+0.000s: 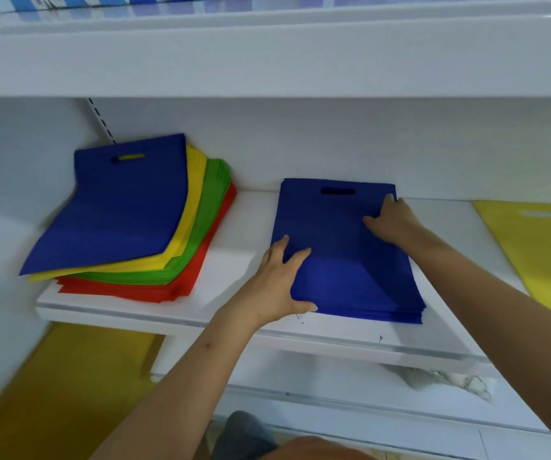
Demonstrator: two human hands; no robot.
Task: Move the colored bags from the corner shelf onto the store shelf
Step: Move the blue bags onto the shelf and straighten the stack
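A: Where is the blue stack (347,257) right now?

B: Flat on the white shelf (234,227), between the mixed pile (124,220) in the left corner and a yellow bag (543,254) at the right edge. Its handle cutout faces the back wall, so the long axis runs front to back.

A: And the hands?

B: Both are on it. The left hand (280,283) grips the near left edge, thumb at the front corner, fingers (295,255) spread on top. The right hand (390,220) rests at the far right edge, fingers curled at the rim; whether they hook under it I cannot tell.

A: So which hand leads?

B: The left sits nearer the front corner, so I judge it steers any squaring or sliding.
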